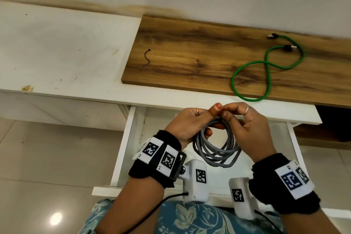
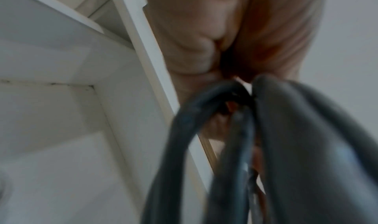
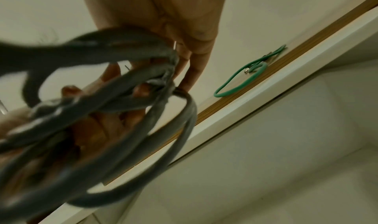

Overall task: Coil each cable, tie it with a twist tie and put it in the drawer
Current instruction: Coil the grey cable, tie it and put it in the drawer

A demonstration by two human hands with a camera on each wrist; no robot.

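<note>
Nearest me, the grey cable coil (image 1: 216, 146) hangs over the open drawer (image 1: 131, 138). My left hand (image 1: 188, 125) grips its top and my right hand (image 1: 245, 125) pinches there too, likely twisting a tie I can't see. It looks light and springy; hold where the loops bunch. Further, a green cable (image 1: 266, 68) lies uncoiled near the desk's right front edge, a spare twist tie (image 1: 146, 58) further left.

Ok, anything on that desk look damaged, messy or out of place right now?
A chipped, brown-stained spot marks the white desk's front edge, and a brown stain runs along the wall. The green cable lies uncoiled on the wood board. Both hands hold the grey cable.
</note>
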